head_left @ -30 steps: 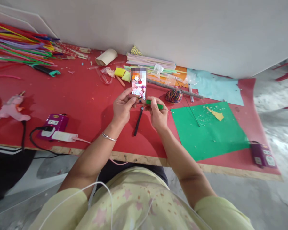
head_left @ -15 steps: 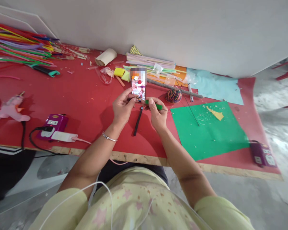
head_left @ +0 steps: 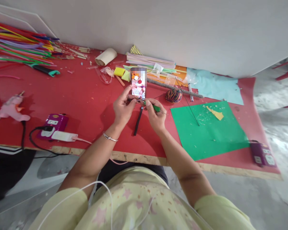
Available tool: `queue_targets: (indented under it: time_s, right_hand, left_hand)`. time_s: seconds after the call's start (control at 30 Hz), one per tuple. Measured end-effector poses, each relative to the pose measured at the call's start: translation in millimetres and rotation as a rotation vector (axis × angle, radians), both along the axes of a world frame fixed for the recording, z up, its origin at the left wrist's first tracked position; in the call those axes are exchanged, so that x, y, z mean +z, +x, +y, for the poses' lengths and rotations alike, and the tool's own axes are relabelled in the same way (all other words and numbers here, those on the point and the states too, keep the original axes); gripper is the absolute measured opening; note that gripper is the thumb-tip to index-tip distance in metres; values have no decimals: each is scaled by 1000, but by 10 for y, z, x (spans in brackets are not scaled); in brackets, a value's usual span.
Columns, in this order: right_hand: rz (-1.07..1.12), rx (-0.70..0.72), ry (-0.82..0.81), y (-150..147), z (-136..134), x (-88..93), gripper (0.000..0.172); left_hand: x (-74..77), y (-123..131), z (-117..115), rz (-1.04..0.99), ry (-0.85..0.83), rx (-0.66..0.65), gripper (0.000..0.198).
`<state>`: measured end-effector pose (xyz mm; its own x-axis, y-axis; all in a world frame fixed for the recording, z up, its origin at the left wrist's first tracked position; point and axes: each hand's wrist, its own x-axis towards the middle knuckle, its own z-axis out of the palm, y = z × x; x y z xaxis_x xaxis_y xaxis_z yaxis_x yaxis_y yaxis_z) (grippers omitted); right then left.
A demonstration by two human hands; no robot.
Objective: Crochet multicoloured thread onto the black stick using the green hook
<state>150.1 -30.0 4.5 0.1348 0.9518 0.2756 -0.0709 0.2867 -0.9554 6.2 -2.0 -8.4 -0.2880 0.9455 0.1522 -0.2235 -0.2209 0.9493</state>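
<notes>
My right hand (head_left: 156, 116) is closed around a slim tool with a green handle, seemingly a crochet hook (head_left: 156, 108), its tip pointing left toward my other hand. Thumb and fingers of my left hand (head_left: 123, 108) pinch what looks like yarn, very small and partly hidden by the fingertips. A thin strand runs from the multicoloured yarn ball (head_left: 173, 95) toward both hands. Just beyond my fingers stands a phone (head_left: 138, 83) with a lit screen. Below the hands a black strip (head_left: 138, 122) lies on the red tabletop (head_left: 86, 95).
At left are a pink glue gun (head_left: 11, 108), a purple power socket (head_left: 53, 123) with cables, and pipe cleaners (head_left: 19, 44). A green sheet (head_left: 206, 137) with scraps lies at right, a thin needle-like rod (head_left: 191, 110) across it. Behind are a cardboard tube (head_left: 106, 57) and straws (head_left: 151, 59).
My right hand has shifted slightly left and down, and the green handle tilts a little more. The yarn strand shows more clearly. My left hand stays almost where it was.
</notes>
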Motion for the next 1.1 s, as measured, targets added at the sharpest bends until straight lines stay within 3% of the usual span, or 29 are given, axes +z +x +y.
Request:
queue_targets:
  time_s: [0.3,0.43,0.57,0.93,1.1]
  right_hand:
    - [-251,114,219,184,18,152,18]
    - [-374,248,325,253,53,166,24]
    - [-376,242,385,235,75,63,25]
    - [73,224,18,102,83,-27,31]
    - [208,196,-51,85,132,-103,28]
  left_hand:
    - [71,14,-55,58,19,-33,64]
    - [-15,-6,-26,204,90,-62,64]
    - [-140,-16,30,211,126,-53,67]
    - [-160,23,64,13,135,-69,72]
    - [-126,5,57,-38,104,-96,77]
